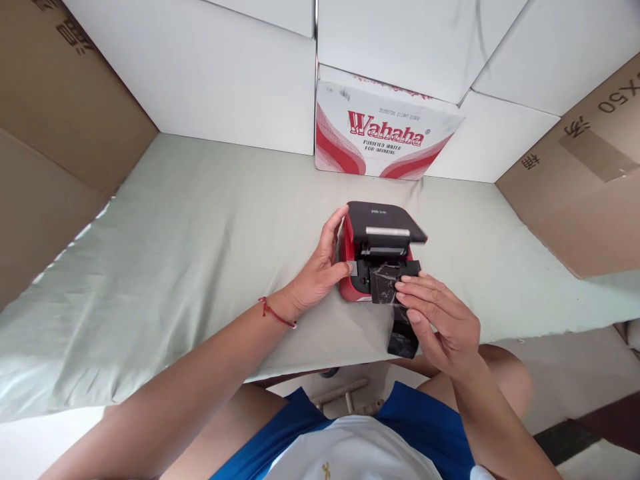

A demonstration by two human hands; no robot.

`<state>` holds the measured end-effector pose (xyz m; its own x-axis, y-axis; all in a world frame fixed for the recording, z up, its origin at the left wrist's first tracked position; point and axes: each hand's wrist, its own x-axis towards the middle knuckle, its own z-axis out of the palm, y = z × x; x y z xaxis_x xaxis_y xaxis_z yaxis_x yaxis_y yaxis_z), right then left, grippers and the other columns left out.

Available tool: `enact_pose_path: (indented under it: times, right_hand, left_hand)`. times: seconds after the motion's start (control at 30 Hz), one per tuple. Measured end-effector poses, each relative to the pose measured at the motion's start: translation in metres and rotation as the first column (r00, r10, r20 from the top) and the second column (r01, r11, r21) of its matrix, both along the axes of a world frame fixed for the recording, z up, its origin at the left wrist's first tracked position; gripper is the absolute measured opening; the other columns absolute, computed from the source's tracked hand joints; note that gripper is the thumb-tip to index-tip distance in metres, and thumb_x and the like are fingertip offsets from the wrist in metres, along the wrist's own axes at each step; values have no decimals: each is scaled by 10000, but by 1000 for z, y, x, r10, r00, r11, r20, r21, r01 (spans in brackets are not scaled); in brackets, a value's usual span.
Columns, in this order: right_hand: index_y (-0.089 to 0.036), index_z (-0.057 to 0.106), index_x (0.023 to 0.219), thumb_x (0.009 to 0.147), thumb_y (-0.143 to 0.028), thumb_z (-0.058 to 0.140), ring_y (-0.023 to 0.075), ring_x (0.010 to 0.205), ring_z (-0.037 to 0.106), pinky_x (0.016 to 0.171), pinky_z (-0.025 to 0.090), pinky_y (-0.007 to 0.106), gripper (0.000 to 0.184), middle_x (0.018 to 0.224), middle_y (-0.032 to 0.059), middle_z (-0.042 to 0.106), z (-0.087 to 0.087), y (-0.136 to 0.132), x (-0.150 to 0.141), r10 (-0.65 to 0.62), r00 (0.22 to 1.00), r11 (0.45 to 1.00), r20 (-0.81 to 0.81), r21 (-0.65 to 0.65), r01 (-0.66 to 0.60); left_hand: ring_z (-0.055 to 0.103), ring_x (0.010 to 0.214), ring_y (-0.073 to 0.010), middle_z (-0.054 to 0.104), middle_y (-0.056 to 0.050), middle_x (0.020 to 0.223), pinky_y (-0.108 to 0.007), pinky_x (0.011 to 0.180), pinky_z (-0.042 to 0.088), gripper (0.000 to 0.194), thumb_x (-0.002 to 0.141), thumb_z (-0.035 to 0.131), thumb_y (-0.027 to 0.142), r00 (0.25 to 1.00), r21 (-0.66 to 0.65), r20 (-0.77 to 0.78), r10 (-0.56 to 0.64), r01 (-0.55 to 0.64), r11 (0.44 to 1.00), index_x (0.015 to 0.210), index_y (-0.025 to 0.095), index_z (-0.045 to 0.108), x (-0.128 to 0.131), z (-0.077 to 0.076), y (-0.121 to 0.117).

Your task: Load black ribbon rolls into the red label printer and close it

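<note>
A small red device with a black lid [380, 230] stands open near the front edge of a table covered in pale cloth [200, 253]. My left hand [323, 270] grips the device's left side, thumb on the front and fingers curled round the back. My right hand [437, 320] holds a black strip of film or tape [395, 307] that runs from the device's open front down past the table edge. The fingers of that hand are pinched on the strip just in front of the device.
White cartons are stacked along the back; one reads "Wahaha" [385, 137] right behind the device. Brown cardboard boxes stand at the left [55, 133] and right [585, 180]. My knees and blue shorts show below the table edge.
</note>
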<state>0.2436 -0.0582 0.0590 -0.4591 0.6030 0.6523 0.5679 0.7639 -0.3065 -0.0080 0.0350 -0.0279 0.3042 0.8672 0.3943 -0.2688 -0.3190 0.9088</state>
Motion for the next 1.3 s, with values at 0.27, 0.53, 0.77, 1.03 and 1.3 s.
enact_pose_path:
  times: [0.27, 0.53, 0.77, 1.03, 1.3]
  right_hand:
    - [-202, 818, 1097, 1149, -306, 509, 119, 976, 825, 911, 686, 262, 330, 1203, 45, 833, 39, 34, 2, -104, 994, 958, 37, -265, 110]
    - [-193, 820, 1185, 1025, -271, 701, 212, 1139, 753, 1038, 602, 355, 214, 1166, 102, 798, 70, 132, -55, -14, 711, 755, 703, -459, 468]
    - [-149, 762, 1253, 1040, -349, 714, 223, 1131, 721, 1011, 606, 376, 296, 1243, 138, 759, 84, 129, -75, 50, 501, 729, 864, -375, 573]
    - [-246, 739, 1489, 970, -910, 538, 218, 993, 754, 829, 612, 324, 866, 1361, 96, 788, 133, 75, 75, -38, 800, 591, 598, -632, 501]
    - [-173, 799, 1330, 982, -852, 539, 283, 1143, 753, 1075, 642, 471, 806, 1389, 172, 761, 39, 76, 136, -43, 777, 443, 628, -685, 578]
  left_hand:
    - [160, 1837, -378, 171, -43, 1958, -647, 1490, 267, 1072, 935, 770, 544, 997, -22, -61, 56, -57, 998, 1815, 430, 168, -1, -13, 8]
    - [192, 1809, -375, 257, -64, 1909, -636, 1513, 140, 1023, 867, 767, 411, 997, -59, -57, 51, -55, 997, 1768, 383, 284, -1, -15, 11]
    - [319, 1727, -391, 358, -85, 1831, -655, 1469, 249, 940, 871, 758, 387, 997, -52, -61, 39, -42, 998, 1728, 367, 370, -2, -9, 8]
    - [318, 1728, -401, 390, -53, 1813, -668, 1475, 243, 935, 845, 728, 377, 999, -133, -31, 30, -34, 990, 1717, 381, 391, -1, 0, 6]
    - [364, 1705, -394, 454, -37, 1768, -663, 1458, 308, 904, 843, 720, 378, 996, -79, -39, 74, -77, 994, 1701, 393, 434, 1, -6, 9]
